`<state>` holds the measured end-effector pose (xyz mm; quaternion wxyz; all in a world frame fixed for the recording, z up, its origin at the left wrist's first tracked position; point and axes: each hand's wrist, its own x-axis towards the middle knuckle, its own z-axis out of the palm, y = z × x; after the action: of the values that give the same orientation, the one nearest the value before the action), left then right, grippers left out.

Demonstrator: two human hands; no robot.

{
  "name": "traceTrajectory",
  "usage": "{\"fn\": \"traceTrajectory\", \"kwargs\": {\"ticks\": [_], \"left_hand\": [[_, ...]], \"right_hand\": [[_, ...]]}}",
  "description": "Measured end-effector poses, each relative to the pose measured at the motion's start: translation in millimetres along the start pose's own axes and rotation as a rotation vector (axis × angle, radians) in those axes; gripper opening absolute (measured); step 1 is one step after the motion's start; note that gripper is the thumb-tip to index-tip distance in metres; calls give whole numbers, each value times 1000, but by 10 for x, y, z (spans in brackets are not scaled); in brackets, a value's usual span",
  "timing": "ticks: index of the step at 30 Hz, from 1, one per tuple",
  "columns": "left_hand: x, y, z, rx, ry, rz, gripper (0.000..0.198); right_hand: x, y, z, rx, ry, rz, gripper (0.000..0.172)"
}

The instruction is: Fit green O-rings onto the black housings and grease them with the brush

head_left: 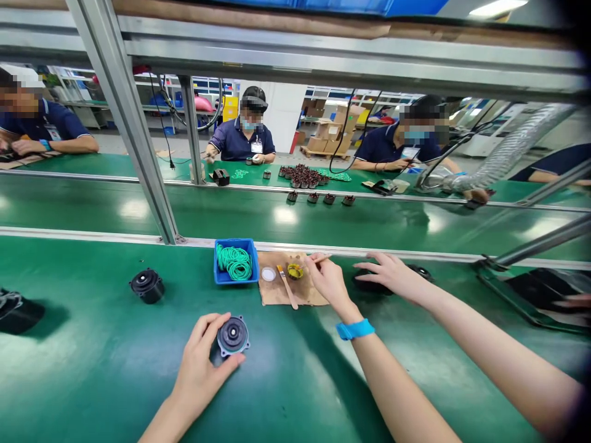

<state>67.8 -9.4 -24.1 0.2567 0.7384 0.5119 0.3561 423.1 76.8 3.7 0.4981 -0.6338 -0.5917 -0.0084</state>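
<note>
My left hand (pixel 203 354) is closed around the side of a round black motor part (pixel 233 336) with a grey flanged rim, which faces up on the green bench. My right hand (pixel 329 282), with a blue wristband, pinches a thin wooden-handled brush (pixel 324 257). Its working end is near a small pot of yellow grease (pixel 295 271) and is hard to make out. Another brush (pixel 287 287) with a wooden handle lies beside the pot, next to a white round lid (pixel 268 274). Both rest on a stained cardboard sheet (pixel 272 298).
A blue bin (pixel 236 280) holds green rubber rings. Black motor parts stand at left (pixel 146 286) and far left (pixel 18 311). From the right, a co-worker's hand (pixel 388 271) reaches over a dark part. A metal post (pixel 124 117) rises at left; co-workers sit opposite.
</note>
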Motion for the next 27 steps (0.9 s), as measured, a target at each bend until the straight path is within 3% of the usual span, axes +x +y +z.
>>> {"fn": "traceTrajectory", "kwargs": {"ticks": [2, 5, 10, 18, 23, 27], "left_hand": [[5, 38, -42, 4, -37, 10, 52], [11, 94, -90, -5, -88, 17, 54], [1, 105, -103, -15, -119, -20, 57], [15, 65, -97, -26, -133, -17, 56], [12, 53, -97, -13, -118, -9, 57], [10, 53, -102, -14, -103, -1, 58]], "right_hand": [[-82, -67, 211, 10, -145, -1, 24], [-107, -85, 253, 19, -247, 6, 18], [-109, -53, 159, 4, -293, 47, 20], [-176, -111, 159, -85, -282, 74, 43], [-97, -150, 90, -87, -289, 51, 39], [-45, -222, 61, -9, -373, -11, 30]]}}
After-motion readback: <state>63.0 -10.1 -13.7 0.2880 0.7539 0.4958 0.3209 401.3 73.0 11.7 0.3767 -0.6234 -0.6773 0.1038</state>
